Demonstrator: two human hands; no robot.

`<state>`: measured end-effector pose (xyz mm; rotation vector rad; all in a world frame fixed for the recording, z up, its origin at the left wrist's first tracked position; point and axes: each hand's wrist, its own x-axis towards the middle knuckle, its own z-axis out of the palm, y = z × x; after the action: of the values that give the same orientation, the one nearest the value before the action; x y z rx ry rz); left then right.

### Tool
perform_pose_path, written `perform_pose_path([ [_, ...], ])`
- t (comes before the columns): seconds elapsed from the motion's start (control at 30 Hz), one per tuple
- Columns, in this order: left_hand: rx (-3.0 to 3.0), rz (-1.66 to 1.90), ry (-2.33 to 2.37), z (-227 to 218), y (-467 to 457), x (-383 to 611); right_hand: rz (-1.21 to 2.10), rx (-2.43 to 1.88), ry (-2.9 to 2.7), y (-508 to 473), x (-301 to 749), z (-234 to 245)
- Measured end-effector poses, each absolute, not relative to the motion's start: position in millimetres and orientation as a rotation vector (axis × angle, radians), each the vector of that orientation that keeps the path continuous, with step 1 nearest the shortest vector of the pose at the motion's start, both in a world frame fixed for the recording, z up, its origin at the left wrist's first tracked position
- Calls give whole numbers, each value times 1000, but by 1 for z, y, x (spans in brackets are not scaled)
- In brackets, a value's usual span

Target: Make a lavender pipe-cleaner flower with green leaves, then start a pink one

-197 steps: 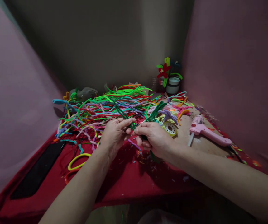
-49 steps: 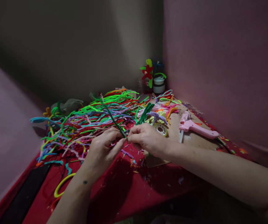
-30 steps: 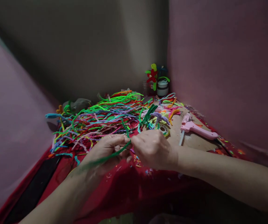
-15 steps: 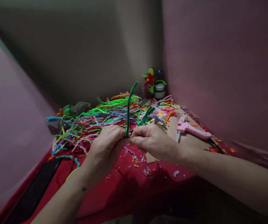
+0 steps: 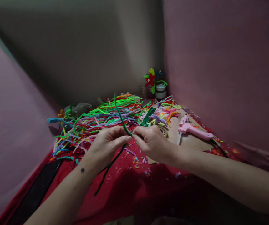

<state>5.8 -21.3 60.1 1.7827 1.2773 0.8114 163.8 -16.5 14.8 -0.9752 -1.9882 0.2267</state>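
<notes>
A dark green pipe cleaner [image 5: 119, 113] is bent between my two hands. One end rises up and leftward past my left fingertips; a darker length slants down below my left hand. My right hand [image 5: 156, 141] is closed, pinching the pipe cleaner at its bend between thumb and forefinger. My left hand [image 5: 109, 142] has its thumb and fingers about the same stretch, just left of the bend; its exact grip is partly hidden. Behind my right hand lie several folded dark green pieces [image 5: 148, 117] and a purple pipe cleaner shape [image 5: 157, 119].
A heap of colourful pipe cleaners [image 5: 101, 113] spreads behind my hands. A pink glue gun [image 5: 195, 130] rests on a board [image 5: 188, 144] at right. Fuzz scraps dot the red cloth [image 5: 87, 203]. A white jar [image 5: 160, 91] and flowers [image 5: 149, 79] stand at the back.
The upright end of the pipe cleaner has tipped to the left, and its lower length now shows below my left hand. My left hand has turned, with its thumb stretched toward the bend.
</notes>
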Motion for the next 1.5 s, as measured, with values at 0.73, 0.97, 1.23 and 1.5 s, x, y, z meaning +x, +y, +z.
perform_pose_path([
  [0.73, 2544, 407, 1526, 49, 14, -12, 1755, -977, -1593, 24, 160, 6],
  [0.97, 2094, 575, 1392, 36, 20, -16, 1758, -925, -1497, 25, 158, -4],
  [1.23, 1816, 568, 1321, 43, 17, -27, 1866, -992, -1592, 21, 161, -5],
  [1.5, 1759, 561, 1384, 36, 28, -45, 1874, -1122, -1640, 18, 164, -11],
])
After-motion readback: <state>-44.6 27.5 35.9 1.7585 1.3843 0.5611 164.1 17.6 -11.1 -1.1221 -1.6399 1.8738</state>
